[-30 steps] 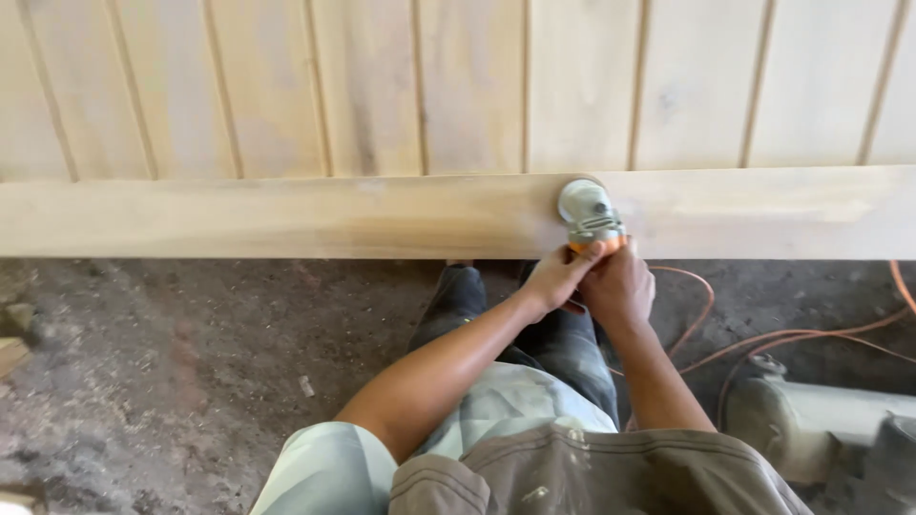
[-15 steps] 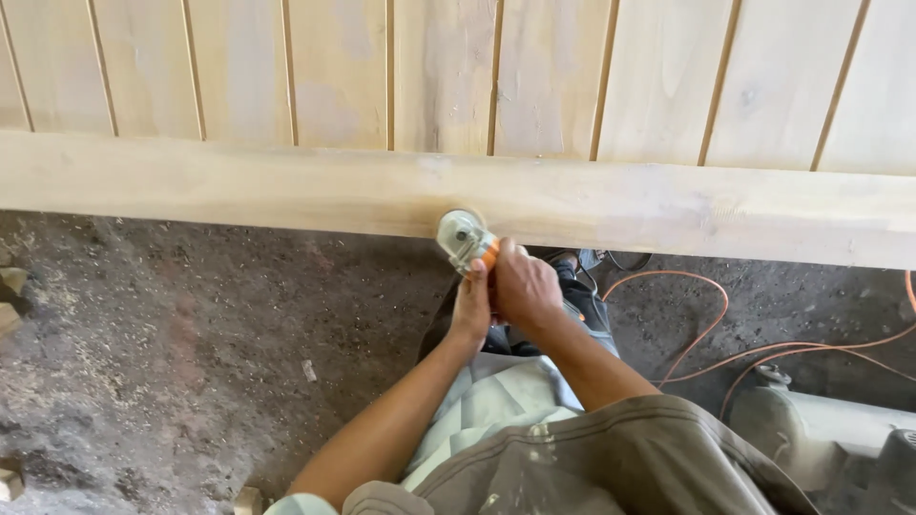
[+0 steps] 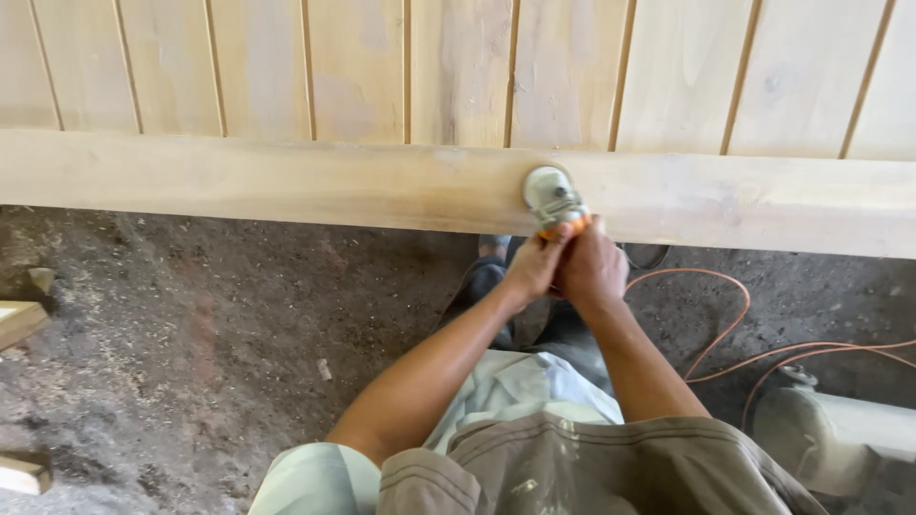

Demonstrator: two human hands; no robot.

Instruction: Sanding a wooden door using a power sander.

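A small orange-bodied angle grinder (image 3: 553, 198) with a round grey disc guard rests on the wide pale wooden rail (image 3: 286, 179) of a planked wooden panel (image 3: 458, 67). My left hand (image 3: 532, 265) and my right hand (image 3: 593, 269) are both wrapped around the grinder's body, side by side, just below the rail's lower edge. The disc sits on the rail near its middle. My forearms reach up from the bottom of the view.
An orange power cord (image 3: 735, 329) loops over the dusty dark floor (image 3: 191, 343) at the right. A pale cylindrical object (image 3: 840, 434) lies at the lower right. Wood offcuts (image 3: 19, 319) lie at the left edge. My legs and shoes (image 3: 491, 250) stand under the rail.
The view shifted left and then back right. My hands have stayed on the grinder, and its disc has stayed on the rail.
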